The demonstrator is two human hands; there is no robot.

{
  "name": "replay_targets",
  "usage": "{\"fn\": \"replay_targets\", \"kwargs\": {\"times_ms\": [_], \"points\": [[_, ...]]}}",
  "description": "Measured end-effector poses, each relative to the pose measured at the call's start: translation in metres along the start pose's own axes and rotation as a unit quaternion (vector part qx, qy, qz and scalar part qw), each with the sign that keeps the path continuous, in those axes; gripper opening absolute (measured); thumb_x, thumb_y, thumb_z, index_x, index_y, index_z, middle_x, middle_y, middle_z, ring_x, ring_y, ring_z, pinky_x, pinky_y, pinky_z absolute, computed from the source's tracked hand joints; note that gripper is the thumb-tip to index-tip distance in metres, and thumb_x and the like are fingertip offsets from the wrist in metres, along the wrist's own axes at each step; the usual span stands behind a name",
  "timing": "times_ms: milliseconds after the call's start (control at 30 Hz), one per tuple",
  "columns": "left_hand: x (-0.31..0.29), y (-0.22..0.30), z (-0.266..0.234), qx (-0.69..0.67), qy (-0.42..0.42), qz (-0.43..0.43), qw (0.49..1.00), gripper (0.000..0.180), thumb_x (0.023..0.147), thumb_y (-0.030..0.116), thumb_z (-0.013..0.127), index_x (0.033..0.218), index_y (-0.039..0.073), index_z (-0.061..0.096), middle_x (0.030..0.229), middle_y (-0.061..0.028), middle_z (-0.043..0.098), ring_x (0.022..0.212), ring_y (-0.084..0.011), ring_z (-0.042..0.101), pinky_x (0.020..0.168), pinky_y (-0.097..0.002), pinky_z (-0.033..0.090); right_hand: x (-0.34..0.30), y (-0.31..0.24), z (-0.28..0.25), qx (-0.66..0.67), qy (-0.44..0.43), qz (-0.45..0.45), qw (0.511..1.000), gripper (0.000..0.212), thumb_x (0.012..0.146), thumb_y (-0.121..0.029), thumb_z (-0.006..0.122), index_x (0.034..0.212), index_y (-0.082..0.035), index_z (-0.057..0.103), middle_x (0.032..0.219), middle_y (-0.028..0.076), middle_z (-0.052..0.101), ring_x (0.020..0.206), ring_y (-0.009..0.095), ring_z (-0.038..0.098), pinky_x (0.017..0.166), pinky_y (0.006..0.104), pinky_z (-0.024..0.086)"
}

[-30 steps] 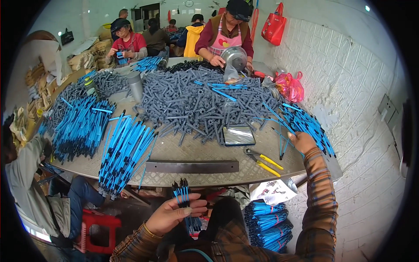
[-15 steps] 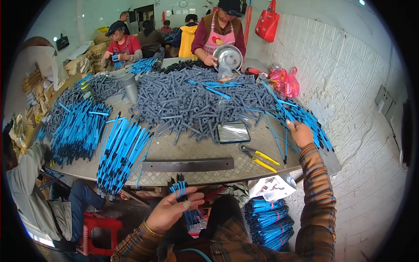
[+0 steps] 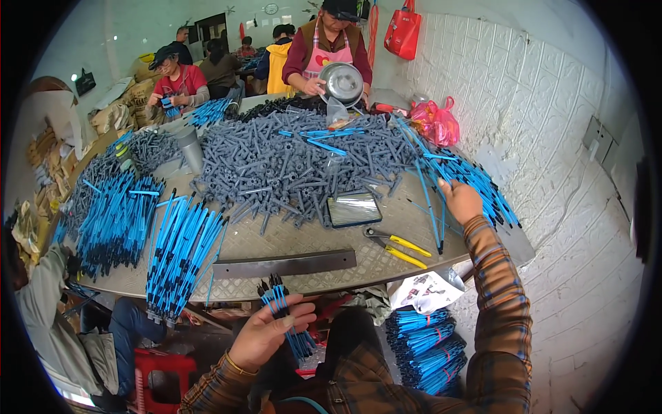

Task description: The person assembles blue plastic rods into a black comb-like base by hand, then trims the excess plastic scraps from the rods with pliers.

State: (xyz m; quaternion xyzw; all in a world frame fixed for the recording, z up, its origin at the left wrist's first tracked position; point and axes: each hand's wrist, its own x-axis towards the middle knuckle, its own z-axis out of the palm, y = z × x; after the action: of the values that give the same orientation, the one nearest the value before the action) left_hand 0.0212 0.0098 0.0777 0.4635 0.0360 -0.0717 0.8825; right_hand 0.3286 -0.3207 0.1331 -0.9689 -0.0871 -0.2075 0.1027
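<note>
My left hand is in front of the table's near edge, its fingers and thumb closed around a small bundle of thin blue sticks with black ends. The bundle stands tilted, black tips up, and its lower part hangs below my fingers. At the right side of the table my right hand reaches to a loose heap of the same blue sticks. Its fingers are bent together at the heap's left edge; what they pinch is hidden. A few single sticks lie just left of that hand.
Grey plastic tubes cover the table's middle. Nearer are a clear-topped case, yellow-handled pliers and a dark metal bar. More blue sticks lie left; tied bundles are stacked below. A co-worker opposite tilts a metal bowl.
The whole view has shifted slightly, so the table stands further left in it. The sticks in my left hand fan a little wider. My right hand stays at the heap.
</note>
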Motion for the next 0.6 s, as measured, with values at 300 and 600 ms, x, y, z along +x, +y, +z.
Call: {"fn": "replay_targets", "kwargs": {"times_ms": [300,600], "points": [[0.005,-0.008,0.003,-0.022,0.009,0.026,0.999,0.042,0.089,0.010,0.051,0.129,0.001,0.040,0.126,-0.0240,0.047,0.116,-0.0362,0.048,0.097,-0.0466,0.039,-0.017,-0.026,-0.014,0.153,0.086,-0.098,0.980,0.040,0.089,-0.042,0.049,0.075,-0.005,0.057,0.066,0.018,0.057,0.060,0.038,0.055,0.053,0.0434,0.044],[0.048,0.022,0.001,-0.150,0.115,0.227,0.955,0.023,0.090,0.012,0.052,0.111,0.005,0.051,0.111,-0.0190,0.057,0.104,-0.0306,0.057,0.089,-0.0417,0.046,-0.156,-0.100,-0.010,0.250,0.035,-0.430,0.867,0.024,0.070,-0.030,0.069,0.066,-0.011,0.056,0.060,0.006,0.049,0.052,0.026,0.051,0.047,0.0376,0.039]]}}
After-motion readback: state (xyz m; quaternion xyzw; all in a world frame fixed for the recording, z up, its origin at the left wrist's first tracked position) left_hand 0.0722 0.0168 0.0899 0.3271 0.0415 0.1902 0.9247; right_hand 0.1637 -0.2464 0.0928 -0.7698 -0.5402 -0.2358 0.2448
